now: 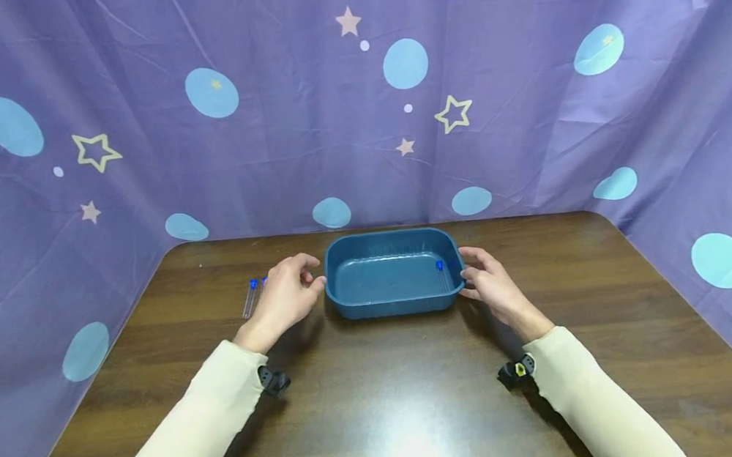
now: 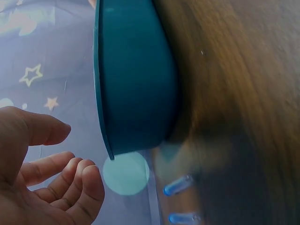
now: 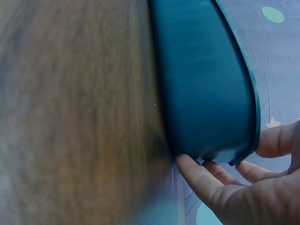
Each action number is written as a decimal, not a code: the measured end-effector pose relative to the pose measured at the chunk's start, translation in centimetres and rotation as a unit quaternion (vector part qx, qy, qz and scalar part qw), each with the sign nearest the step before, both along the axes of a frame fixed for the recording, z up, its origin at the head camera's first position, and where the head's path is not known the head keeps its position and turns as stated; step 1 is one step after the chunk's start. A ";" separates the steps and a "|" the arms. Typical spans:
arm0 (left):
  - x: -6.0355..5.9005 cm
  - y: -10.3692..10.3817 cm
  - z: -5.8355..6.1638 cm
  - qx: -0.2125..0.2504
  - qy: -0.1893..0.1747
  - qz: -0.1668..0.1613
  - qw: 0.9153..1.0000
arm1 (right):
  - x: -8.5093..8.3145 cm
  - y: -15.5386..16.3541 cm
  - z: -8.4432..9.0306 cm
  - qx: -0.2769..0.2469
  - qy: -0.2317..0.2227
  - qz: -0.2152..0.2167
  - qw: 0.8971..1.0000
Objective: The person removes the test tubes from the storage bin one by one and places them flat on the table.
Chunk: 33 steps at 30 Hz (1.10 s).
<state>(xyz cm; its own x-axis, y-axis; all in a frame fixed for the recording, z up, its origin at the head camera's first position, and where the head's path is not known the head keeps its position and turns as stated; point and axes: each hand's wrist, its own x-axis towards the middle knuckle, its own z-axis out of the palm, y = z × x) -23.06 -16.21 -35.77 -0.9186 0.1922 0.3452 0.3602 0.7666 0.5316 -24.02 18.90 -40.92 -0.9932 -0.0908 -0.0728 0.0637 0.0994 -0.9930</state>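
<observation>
A dark blue plastic tray [image 1: 396,306] sits on the brown wooden table [image 1: 383,403]. Inside it, near the right end, lies what looks like a small clear tube with a blue cap [image 1: 439,266]. My left hand [image 1: 313,272] hovers by the tray's left end with loosely curled fingers [image 2: 70,176], a small gap from the tray [image 2: 136,79]. My right hand [image 1: 465,269] is at the right end. Its fingertips [image 3: 194,173] touch the tray wall [image 3: 206,79] under the rim. Neither hand holds anything.
Two clear tubes with blue caps [image 1: 251,297] lie on the table just left of my left hand; their caps [image 2: 178,186] also show in the left wrist view. A purple star-patterned curtain [image 1: 353,97] closes off the back and both sides.
</observation>
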 end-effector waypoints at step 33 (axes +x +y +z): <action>-0.9 6.3 0.5 -0.014 -0.057 -0.056 0.997 | 0.2 0.0 0.4 0.003 -0.001 0.007 1.000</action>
<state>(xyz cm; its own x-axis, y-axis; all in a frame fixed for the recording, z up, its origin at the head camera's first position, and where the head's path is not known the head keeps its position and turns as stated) -23.95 -9.93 -35.27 -0.9235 0.3050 0.2328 0.3837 0.7402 0.5522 -23.84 18.90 -40.49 -0.9917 -0.1042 -0.0758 0.0647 0.1063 -0.9922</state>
